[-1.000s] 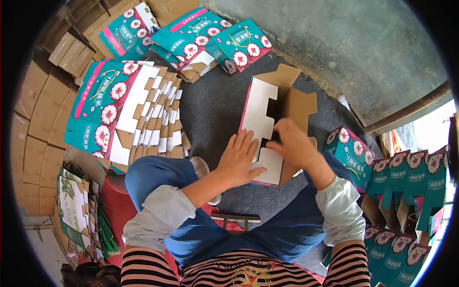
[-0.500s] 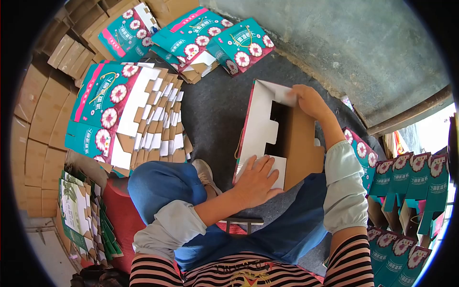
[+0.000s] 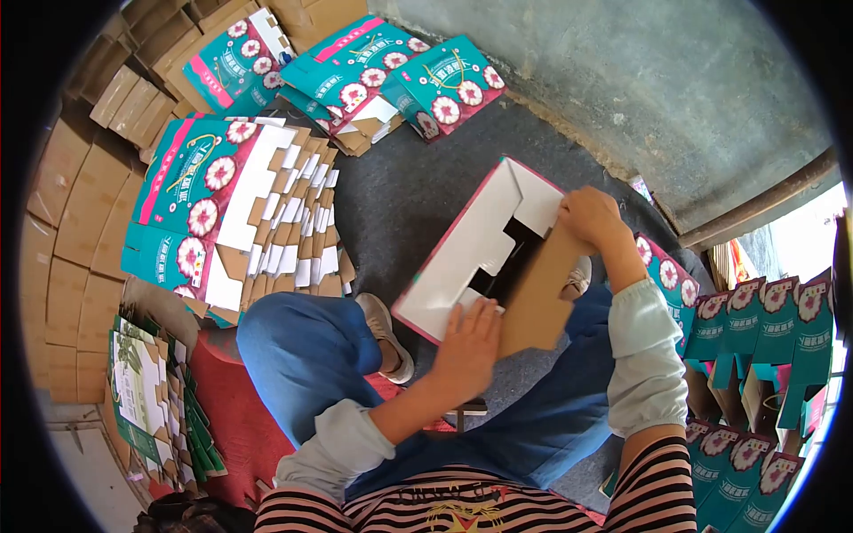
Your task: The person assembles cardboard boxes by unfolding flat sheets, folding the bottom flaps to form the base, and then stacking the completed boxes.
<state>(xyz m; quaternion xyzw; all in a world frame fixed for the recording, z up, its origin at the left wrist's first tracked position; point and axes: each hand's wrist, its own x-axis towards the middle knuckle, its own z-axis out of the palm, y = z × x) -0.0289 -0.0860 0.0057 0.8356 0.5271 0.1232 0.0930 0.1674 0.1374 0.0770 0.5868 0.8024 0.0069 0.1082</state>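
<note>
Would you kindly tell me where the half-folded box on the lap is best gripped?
Probably at its two ends: the box lies tilted, white flaps up. The left hand presses the near end, the right hand pinches the far brown flap.

A worker in a top striped in black and pale pink, a yellow and red star-like print across its front, wears pale grey-blue oversleeves gathered at the wrist over both forearms, leaving the left hand point(image 3: 469, 342) and right hand point(image 3: 588, 216) bare. Blue denim trousers cover both legs. A worn grey slip-on shoe with a light sole shows on the left foot, its pair partly hidden.
</note>
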